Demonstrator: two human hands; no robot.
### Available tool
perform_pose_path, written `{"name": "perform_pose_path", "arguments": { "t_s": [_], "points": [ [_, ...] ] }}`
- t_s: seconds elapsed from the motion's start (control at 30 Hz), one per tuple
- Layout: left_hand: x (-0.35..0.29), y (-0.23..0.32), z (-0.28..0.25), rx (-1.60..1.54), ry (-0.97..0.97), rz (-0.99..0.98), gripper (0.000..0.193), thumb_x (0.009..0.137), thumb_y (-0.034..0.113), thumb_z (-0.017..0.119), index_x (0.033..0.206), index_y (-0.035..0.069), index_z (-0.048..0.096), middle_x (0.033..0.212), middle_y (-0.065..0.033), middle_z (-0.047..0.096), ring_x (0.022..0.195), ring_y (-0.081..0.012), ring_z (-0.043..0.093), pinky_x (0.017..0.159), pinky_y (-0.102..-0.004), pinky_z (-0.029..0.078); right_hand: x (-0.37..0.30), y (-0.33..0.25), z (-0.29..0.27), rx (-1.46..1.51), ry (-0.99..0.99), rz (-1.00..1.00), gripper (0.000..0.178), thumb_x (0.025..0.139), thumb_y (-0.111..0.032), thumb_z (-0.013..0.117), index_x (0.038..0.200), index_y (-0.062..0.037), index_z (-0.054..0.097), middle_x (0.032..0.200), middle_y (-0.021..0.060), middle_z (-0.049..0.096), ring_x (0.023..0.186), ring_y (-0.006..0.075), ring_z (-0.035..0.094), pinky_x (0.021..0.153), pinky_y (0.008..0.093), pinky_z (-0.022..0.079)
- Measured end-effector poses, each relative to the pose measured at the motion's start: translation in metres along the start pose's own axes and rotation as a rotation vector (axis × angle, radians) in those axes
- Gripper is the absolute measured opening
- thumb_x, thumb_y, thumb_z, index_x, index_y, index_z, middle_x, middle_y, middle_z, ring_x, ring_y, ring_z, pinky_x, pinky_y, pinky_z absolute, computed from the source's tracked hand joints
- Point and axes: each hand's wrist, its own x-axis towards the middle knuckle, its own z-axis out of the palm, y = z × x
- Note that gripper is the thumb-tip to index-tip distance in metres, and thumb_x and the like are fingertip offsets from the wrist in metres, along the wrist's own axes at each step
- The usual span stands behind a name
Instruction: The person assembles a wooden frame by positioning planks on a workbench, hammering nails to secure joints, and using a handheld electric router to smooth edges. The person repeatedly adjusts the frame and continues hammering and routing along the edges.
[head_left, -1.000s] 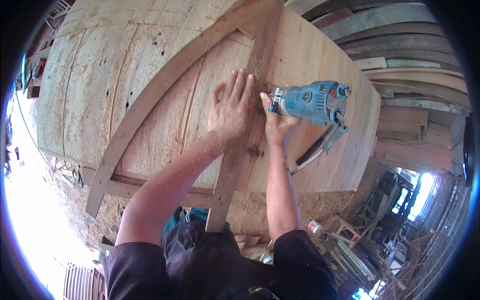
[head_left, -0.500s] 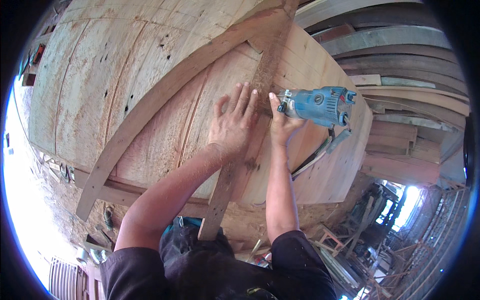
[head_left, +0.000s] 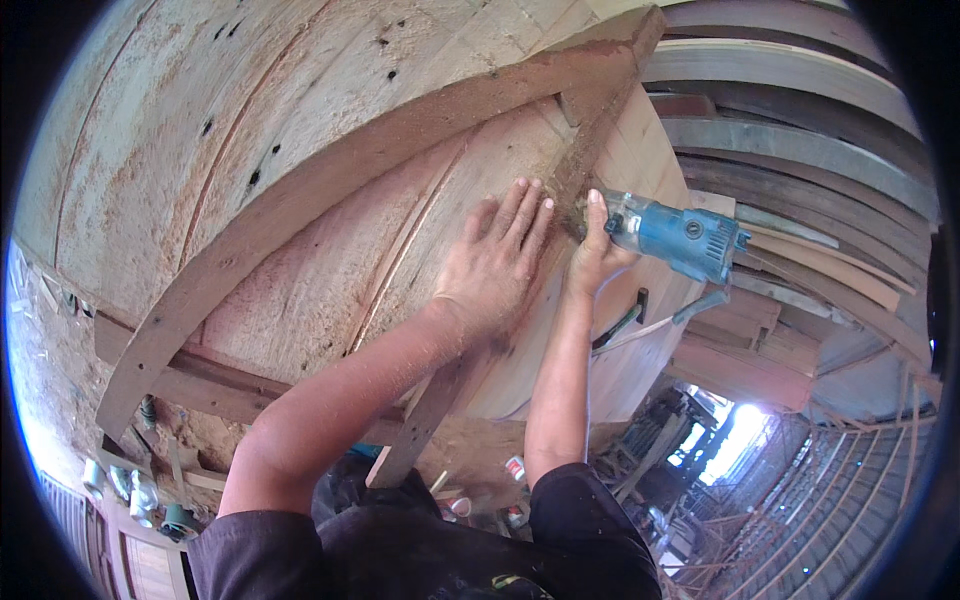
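Note:
My left hand (head_left: 495, 265) lies with fingers stretched out against a straight wooden bar (head_left: 425, 415) of the frame. Close to its right, my right hand (head_left: 600, 255) grips a blue trim router (head_left: 685, 238) from below, thumb up along its front. The router lies on its side, its clear base toward the edge of the bar; the bit is hidden. A curved wooden piece (head_left: 240, 215) joins the bar at the upper right. Behind them is a large planked panel (head_left: 330, 270) dusted with sawdust.
A black clamp-like piece (head_left: 620, 325) and the router's cord sit below the tool. Stacked long boards (head_left: 800, 145) fill the right side. Metal cans (head_left: 143, 497) stand at the lower left. Under the panel, the ground (head_left: 480, 450) holds small containers and scraps.
My hands and the router have shifted right and slightly down in the picture, as the view turned. The router stays by the bar, and my left hand remains flat.

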Motion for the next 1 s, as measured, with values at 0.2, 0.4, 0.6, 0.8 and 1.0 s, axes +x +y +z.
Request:
{"name": "perform_pose_path", "arguments": {
  "t_s": [0.2, 0.4, 0.6, 0.8, 1.0],
  "points": [
    [0.000, -0.001, 0.007, -0.022, 0.054, 0.000, 0.078, 0.100, 0.024, 0.058, 0.170, -0.003, 0.034, 0.179, -0.0228, 0.031, 0.170, -0.0322, 0.023, 0.134, -0.0524, 0.021, 0.008, 0.002, 0.004, -0.033, 0.025, -0.083, 0.057, 0.090, 0.003, 0.089, 0.137, 0.0066, 0.057, 0.132, 0.0156, 0.064, 0.114, 0.0220, 0.066, 0.096, 0.0366, 0.060],
    [-0.001, -0.001, 0.005, -0.016, 0.043, 0.014, 0.080, 0.099, 0.024, 0.058, 0.169, -0.005, 0.034, 0.179, -0.0244, 0.031, 0.171, -0.0334, 0.022, 0.134, -0.0530, 0.021, 0.018, 0.002, 0.006, -0.040, -0.003, -0.070, 0.047, 0.091, 0.006, 0.087, 0.131, 0.0061, 0.061, 0.123, 0.0123, 0.068, 0.102, 0.0189, 0.069, 0.090, 0.0331, 0.061],
    [-0.001, -0.002, 0.002, -0.006, 0.023, 0.020, 0.079, 0.100, 0.024, 0.058, 0.169, -0.005, 0.033, 0.180, -0.0247, 0.028, 0.171, -0.0337, 0.022, 0.134, -0.0531, 0.020, 0.019, -0.009, 0.020, 0.050, 0.050, -0.083, 0.034, 0.093, 0.004, 0.086, 0.120, 0.0018, 0.066, 0.114, 0.0085, 0.071, 0.096, 0.0165, 0.070, 0.087, 0.0311, 0.060],
    [-0.001, -0.002, 0.003, -0.014, 0.035, 0.017, 0.076, 0.102, 0.022, 0.055, 0.169, -0.005, 0.032, 0.180, -0.0242, 0.027, 0.170, -0.0333, 0.023, 0.134, -0.0525, 0.021, 0.022, -0.010, 0.022, 0.060, 0.053, -0.092, 0.036, 0.092, 0.004, 0.087, 0.120, 0.0008, 0.064, 0.114, 0.0092, 0.071, 0.096, 0.0163, 0.069, 0.087, 0.0315, 0.060],
    [0.000, -0.001, 0.001, 0.008, 0.026, 0.014, 0.076, 0.102, 0.020, 0.056, 0.169, -0.005, 0.033, 0.180, -0.0238, 0.028, 0.170, -0.0328, 0.023, 0.134, -0.0525, 0.022, 0.028, -0.001, 0.020, 0.033, 0.057, -0.130, 0.039, 0.091, 0.005, 0.087, 0.122, 0.0017, 0.063, 0.116, 0.0101, 0.070, 0.096, 0.0169, 0.070, 0.085, 0.0312, 0.062]
  ]
}}
